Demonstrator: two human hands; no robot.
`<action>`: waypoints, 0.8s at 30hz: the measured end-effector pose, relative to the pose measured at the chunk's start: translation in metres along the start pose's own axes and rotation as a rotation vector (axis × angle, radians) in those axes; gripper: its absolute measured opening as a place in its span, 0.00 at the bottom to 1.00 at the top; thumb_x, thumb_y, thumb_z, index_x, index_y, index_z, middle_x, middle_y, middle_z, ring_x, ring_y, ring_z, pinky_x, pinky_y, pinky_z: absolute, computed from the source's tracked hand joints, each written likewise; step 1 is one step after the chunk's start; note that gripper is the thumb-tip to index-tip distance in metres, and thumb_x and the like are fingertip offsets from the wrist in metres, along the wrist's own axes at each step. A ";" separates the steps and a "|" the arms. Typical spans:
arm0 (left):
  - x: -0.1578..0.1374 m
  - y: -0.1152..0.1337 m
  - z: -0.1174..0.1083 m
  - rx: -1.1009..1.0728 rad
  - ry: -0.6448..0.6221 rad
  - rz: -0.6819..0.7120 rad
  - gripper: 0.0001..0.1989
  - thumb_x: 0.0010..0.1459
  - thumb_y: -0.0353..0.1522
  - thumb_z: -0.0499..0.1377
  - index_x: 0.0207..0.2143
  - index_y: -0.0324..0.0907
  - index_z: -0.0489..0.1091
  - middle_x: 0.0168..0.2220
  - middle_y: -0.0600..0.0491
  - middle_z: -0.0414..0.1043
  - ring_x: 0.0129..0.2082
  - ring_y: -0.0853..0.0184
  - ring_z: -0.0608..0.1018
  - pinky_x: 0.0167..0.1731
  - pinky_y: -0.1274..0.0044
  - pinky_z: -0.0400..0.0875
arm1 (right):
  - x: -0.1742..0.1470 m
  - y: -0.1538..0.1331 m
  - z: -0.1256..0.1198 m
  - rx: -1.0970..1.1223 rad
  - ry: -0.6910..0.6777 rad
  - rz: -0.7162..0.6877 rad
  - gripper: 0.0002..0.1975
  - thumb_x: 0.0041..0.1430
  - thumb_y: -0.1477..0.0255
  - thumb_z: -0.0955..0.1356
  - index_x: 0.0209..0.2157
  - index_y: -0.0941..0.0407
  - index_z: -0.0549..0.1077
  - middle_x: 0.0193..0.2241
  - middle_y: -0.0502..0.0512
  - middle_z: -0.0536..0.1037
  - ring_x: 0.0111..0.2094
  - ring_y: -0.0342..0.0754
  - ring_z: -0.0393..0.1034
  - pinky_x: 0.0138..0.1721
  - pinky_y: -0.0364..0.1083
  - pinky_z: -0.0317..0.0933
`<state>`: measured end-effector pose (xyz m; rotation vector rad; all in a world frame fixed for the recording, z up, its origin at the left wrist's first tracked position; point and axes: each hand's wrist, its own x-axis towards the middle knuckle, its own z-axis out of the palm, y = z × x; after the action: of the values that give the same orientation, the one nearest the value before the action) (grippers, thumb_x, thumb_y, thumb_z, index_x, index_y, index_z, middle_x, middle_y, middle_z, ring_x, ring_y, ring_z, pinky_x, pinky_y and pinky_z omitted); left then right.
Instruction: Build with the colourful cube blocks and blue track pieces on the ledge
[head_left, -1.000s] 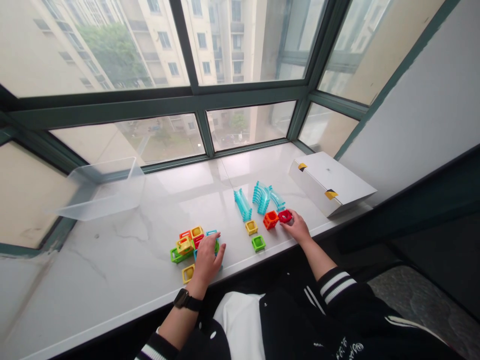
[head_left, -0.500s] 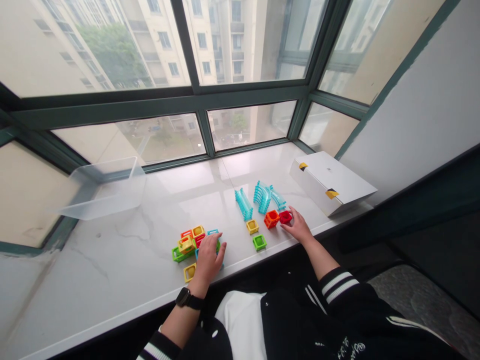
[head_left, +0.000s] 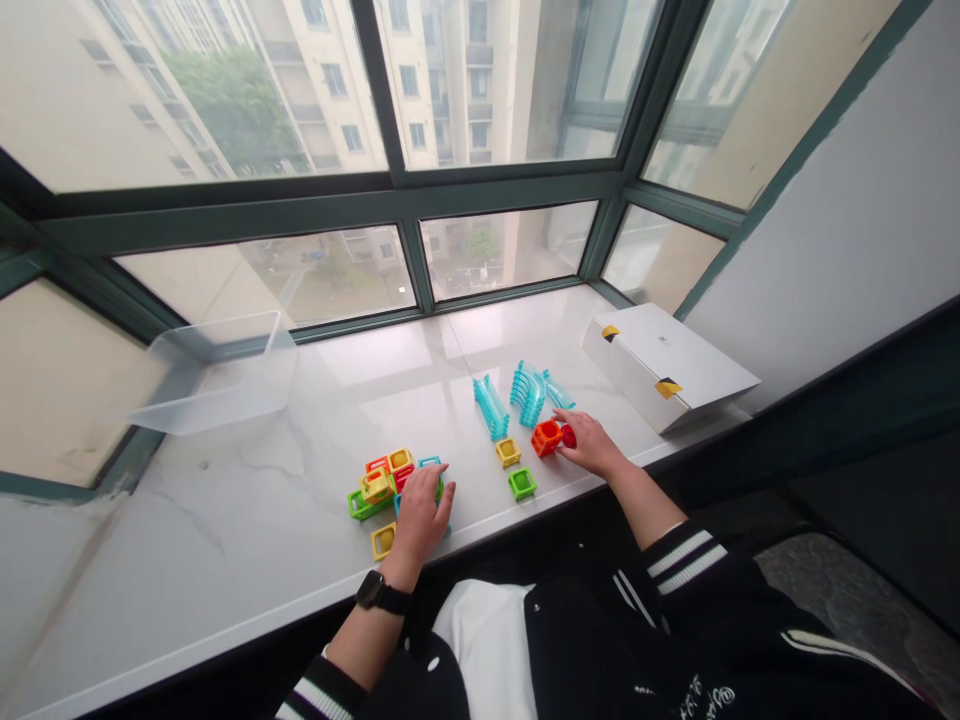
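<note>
on the white windowsill [head_left: 225, 560], a clear bin [head_left: 217, 400] stands near the far left corner, a white box [head_left: 675, 362] near the right end. turquoise tracks [head_left: 492, 408] lie between, coloured blocks [head_left: 523, 484] nearer the front edge.

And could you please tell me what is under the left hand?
Parts of a blue block and a green block show around the left hand; whatever its palm covers cannot be seen.

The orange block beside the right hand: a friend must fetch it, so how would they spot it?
On the white windowsill, look left of the big white box. The orange block is just left of the right hand, with turquoise tracks behind it. Its orange colour sets it apart from the yellow block, green block and red piece around it.
</note>
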<state>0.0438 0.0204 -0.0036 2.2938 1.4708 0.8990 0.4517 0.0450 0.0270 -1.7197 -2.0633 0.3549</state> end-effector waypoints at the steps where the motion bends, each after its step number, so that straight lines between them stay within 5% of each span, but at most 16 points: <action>1: 0.000 0.000 0.000 0.000 0.000 0.000 0.16 0.73 0.41 0.53 0.58 0.47 0.69 0.55 0.44 0.77 0.58 0.52 0.77 0.61 0.56 0.70 | 0.003 0.000 0.001 -0.016 -0.029 0.011 0.39 0.56 0.71 0.73 0.69 0.51 0.63 0.59 0.61 0.78 0.62 0.62 0.69 0.64 0.62 0.62; 9: 0.000 0.000 0.000 0.019 0.015 0.005 0.16 0.73 0.41 0.53 0.57 0.46 0.71 0.54 0.44 0.78 0.57 0.52 0.78 0.61 0.57 0.71 | 0.012 0.001 0.004 -0.112 -0.158 0.047 0.40 0.57 0.73 0.73 0.70 0.52 0.62 0.60 0.62 0.77 0.62 0.60 0.69 0.63 0.56 0.60; 24: 0.001 0.004 -0.003 0.040 0.010 0.000 0.16 0.73 0.40 0.52 0.57 0.46 0.71 0.54 0.45 0.78 0.57 0.53 0.78 0.62 0.57 0.71 | 0.016 0.006 0.006 -0.093 -0.143 0.007 0.32 0.59 0.72 0.74 0.64 0.51 0.70 0.57 0.61 0.79 0.60 0.59 0.71 0.63 0.57 0.60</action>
<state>0.0450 0.0191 0.0005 2.3213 1.5058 0.8902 0.4523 0.0622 0.0216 -1.8039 -2.2068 0.3997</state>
